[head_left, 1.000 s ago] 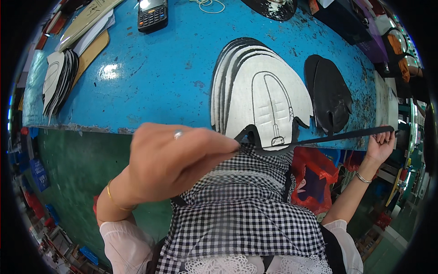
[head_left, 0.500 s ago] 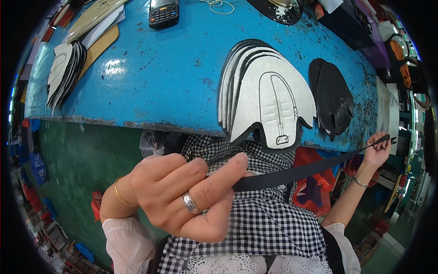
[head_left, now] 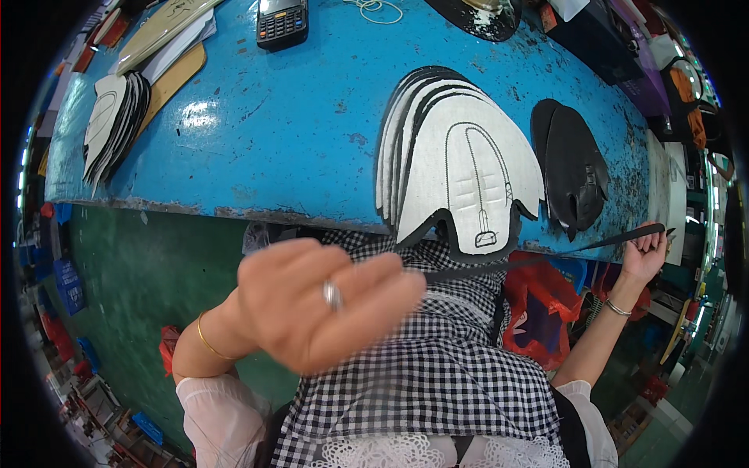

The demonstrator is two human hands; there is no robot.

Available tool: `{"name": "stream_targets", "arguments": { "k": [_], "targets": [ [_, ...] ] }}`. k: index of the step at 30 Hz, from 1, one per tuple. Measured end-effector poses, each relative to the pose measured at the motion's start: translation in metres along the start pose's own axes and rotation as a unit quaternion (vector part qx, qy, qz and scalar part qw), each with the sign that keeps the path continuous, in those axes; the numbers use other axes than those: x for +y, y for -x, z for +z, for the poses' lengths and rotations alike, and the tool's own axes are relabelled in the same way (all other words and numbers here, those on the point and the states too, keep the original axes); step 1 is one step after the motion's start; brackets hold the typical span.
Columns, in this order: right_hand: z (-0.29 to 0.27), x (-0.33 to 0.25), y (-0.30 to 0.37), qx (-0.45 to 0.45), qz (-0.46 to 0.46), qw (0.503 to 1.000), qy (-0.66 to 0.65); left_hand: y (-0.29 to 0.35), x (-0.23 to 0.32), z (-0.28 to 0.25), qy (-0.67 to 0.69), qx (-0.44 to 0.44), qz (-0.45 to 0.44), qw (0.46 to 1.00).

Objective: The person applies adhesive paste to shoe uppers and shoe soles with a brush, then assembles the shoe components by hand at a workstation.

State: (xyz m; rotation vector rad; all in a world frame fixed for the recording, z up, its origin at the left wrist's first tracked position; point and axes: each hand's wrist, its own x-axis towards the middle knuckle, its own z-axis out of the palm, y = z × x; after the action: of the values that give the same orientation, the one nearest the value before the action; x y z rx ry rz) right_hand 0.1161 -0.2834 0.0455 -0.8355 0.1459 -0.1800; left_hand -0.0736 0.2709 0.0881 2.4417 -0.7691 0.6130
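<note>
A long black flat strip (head_left: pixel 538 262) stretches between my two hands across the front of my checked apron (head_left: pixel 421 374). Its left end is pinched in my left hand (head_left: pixel 328 300), which is smeared by motion and wears a silver ring. My right hand (head_left: pixel 646 253), out to the right by the table's edge, has its fingers closed on the strip's other end. A small dark tip shows beside those fingers, too small to name. Just beyond the strip lies a stack of white stitched shoe-upper pieces (head_left: pixel 472 179) with black edges. Dark shaped pieces (head_left: pixel 576 168) lie to its right.
The blue worktable (head_left: pixel 257 140) has worn paint. On it are another stack of cut pieces (head_left: pixel 113 125), a handheld keypad device (head_left: pixel 282 27), a pale cord loop (head_left: pixel 376 11) and a dark box (head_left: pixel 589 47). A red plastic bag (head_left: pixel 538 312) hangs below the table edge.
My left hand has turned and shifted a little, now blurred. The strip has twisted to look narrower and sags slightly near the middle. My right hand stays nearly in place.
</note>
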Motion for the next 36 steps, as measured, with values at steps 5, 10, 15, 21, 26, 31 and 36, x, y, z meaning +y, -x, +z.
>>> {"name": "stream_targets", "arguments": {
  "k": [5, 10, 15, 21, 26, 31, 36],
  "targets": [
    [-0.065, -0.038, -0.037, 0.013, -0.033, 0.999, -0.015, 0.001, -0.011, -0.015, 0.530, -0.138, -0.383, 0.744],
    [-0.122, -0.057, -0.054, 0.063, -0.056, 0.996, -0.007, 0.007, -0.022, -0.028, 0.654, -0.154, -0.443, 0.593],
    [-0.086, -0.030, -0.025, 0.057, -0.020, 0.998, 0.014, 0.000, -0.015, -0.026, 0.697, -0.121, -0.419, 0.570],
    [0.099, 0.055, 0.074, -0.166, 0.085, 0.979, 0.082, -0.033, -0.012, -0.022, 0.640, -0.220, -0.401, 0.618],
    [0.161, 0.121, 0.142, -0.438, 0.231, 0.813, 0.308, -0.073, -0.008, -0.011, 0.594, -0.316, -0.389, 0.630],
    [0.186, 0.154, 0.150, -0.625, 0.151, 0.716, 0.272, -0.089, -0.029, 0.006, 0.397, -0.329, -0.250, 0.820],
    [0.151, 0.118, 0.159, -0.502, 0.201, 0.776, 0.325, -0.114, -0.070, 0.031, 0.388, -0.275, -0.202, 0.856]
  ]
}}
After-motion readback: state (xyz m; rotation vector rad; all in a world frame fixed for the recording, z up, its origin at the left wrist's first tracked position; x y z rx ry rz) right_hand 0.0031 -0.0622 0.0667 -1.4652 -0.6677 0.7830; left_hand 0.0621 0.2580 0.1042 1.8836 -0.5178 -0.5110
